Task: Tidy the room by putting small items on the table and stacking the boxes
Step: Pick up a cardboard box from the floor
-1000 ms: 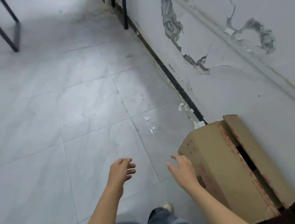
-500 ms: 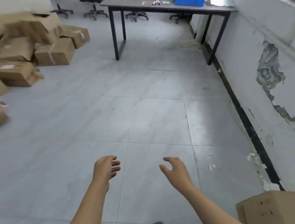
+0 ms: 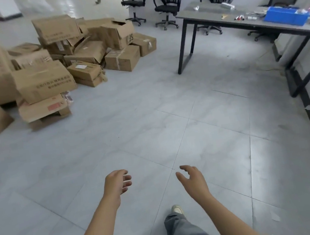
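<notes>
- Boxes (image 3: 70, 55) are lying in a loose heap on the floor (image 3: 150, 118) at far left, tilted and leaning on one another. I am judging the stacking as not yet done.
- Table (image 3: 210, 12) is standing at far right, well apart from the heap. Small items (image 3: 240, 18) are already lying on its top, so I am taking that half as at least partly done. Whether more are waiting elsewhere, I cannot tell.
- Left hand (image 3: 117, 183) is hanging in front of me with fingers loosely curled, gripping nothing.
- Right hand (image 3: 193, 178) is hanging beside it, fingers spread and relaxed, also carrying nothing. Both are hovering over tile, near neither heap nor table.
- Bin (image 3: 284, 15), blue, is sitting on the table near its right end. Its contents are showing too small to name.
- Open box (image 3: 117, 32), high in the heap, is gaping with flaps up, and nothing inside is showing. The others are looking closed or crushed, contents hidden.
- Chairs (image 3: 168, 0) are standing behind the table, and I am reading them as outside the job.
</notes>
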{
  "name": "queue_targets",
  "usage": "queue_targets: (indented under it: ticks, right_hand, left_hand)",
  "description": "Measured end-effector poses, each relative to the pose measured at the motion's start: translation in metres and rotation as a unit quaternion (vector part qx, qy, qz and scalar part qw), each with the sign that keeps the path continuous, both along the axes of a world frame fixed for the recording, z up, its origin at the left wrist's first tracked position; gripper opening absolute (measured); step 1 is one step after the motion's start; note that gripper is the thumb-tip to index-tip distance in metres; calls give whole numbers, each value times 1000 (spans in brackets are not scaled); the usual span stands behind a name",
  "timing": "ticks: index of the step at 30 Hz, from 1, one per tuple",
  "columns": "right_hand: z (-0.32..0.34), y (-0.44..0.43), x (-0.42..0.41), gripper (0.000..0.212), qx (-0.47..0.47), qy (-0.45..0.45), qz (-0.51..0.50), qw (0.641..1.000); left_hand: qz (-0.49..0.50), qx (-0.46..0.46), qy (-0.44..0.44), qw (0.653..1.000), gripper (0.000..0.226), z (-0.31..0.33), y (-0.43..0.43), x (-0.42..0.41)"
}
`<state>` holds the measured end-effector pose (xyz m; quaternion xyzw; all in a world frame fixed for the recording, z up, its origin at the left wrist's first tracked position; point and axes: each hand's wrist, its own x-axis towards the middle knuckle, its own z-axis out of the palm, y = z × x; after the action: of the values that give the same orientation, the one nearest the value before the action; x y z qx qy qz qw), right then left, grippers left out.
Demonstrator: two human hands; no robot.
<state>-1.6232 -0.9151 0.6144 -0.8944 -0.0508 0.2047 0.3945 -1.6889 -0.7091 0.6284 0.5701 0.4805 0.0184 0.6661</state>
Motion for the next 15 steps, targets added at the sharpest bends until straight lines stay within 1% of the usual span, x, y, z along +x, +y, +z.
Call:
queue_targets:
  ticks: [4,8,12,15]
  right_hand:
    - [8,32,87,40,29,-15,33,999]
    - [20,60,167,39,53,-10,45,998]
    - [10,89,207,38,57,16,94,994]
    - [-1,113,216,39,45,52,152,986]
  left_hand:
    - [63,11,-1,998,12,3,23,55]
    - [104,17,-12,994,10,10,36,113]
    - [138,23,-13,990,11,11,42,147]
    - [185,21,-2,982,12,14,55,148]
